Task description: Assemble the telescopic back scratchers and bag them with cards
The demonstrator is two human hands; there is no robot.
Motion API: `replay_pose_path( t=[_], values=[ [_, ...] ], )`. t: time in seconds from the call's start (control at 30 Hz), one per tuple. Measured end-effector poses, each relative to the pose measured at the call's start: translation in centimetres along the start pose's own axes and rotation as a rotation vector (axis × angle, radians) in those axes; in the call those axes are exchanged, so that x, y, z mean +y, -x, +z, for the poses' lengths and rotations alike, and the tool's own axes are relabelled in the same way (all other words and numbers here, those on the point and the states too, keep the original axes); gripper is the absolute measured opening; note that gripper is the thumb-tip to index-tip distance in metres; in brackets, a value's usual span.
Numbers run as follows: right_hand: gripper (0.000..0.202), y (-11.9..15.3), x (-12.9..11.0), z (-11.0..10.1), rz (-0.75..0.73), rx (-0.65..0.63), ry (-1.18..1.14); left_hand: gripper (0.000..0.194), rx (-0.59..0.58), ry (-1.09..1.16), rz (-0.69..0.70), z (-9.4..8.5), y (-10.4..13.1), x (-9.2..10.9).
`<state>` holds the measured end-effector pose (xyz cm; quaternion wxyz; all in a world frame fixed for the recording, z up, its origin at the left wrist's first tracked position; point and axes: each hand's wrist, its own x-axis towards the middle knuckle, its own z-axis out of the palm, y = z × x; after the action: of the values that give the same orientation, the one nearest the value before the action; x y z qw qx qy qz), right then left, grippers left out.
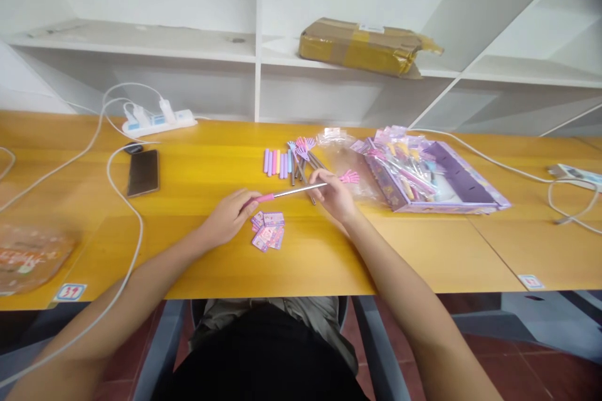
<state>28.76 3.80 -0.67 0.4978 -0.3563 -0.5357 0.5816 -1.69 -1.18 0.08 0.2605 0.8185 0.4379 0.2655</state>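
A telescopic back scratcher (298, 190) with a pink grip, a metal rod and a pink claw head is stretched between my hands above the table. My left hand (235, 210) is closed around the pink grip. Near the claw end, the fingers of my right hand (336, 194) pinch the rod; the pink claw (349, 177) shows just beyond them. Behind the rod lie several more back scratchers (301, 149) with purple, blue and pink claws. Beside those is a row of coloured grips (278, 163). Small printed cards (269, 230) lie in a loose pile below the rod.
To the right, a purple box (470, 191) holds bagged back scratchers (409, 169), with clear plastic bags (336, 141) beside it. A phone (143, 172), power strip (160, 122) and white cables are at left. A taped carton (362, 47) sits on the shelf.
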Motion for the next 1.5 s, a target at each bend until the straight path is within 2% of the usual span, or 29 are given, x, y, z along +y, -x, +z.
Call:
replay_pose_path(
  t=[0.17,0.47,0.67,0.87,1.07,1.5],
  values=[
    [0.04,0.0,0.1,-0.2,0.005,-0.03,0.026,0.041,0.023,0.0,0.049,0.1,0.1,0.3],
    [0.041,0.3,-0.1,0.1,0.022,-0.102,-0.005,0.043,-0.001,-0.011,0.072,-0.1,0.3,-0.4],
    [0.037,0.5,-0.1,0.2,-0.006,-0.127,-0.057,0.04,0.009,0.066,0.099,-0.2,0.4,-0.1],
    [0.037,0.5,0.5,0.2,-0.039,-0.162,-0.077,0.038,0.064,0.062,0.122,0.1,0.1,-0.6],
    [0.034,0.5,0.6,0.0,-0.059,-0.211,-0.135,0.037,0.06,0.045,0.171,0.3,0.3,-0.8],
    [0.033,0.5,0.6,0.0,-0.066,-0.218,-0.14,0.036,0.077,0.052,0.167,0.5,0.4,-0.5]
  ],
)
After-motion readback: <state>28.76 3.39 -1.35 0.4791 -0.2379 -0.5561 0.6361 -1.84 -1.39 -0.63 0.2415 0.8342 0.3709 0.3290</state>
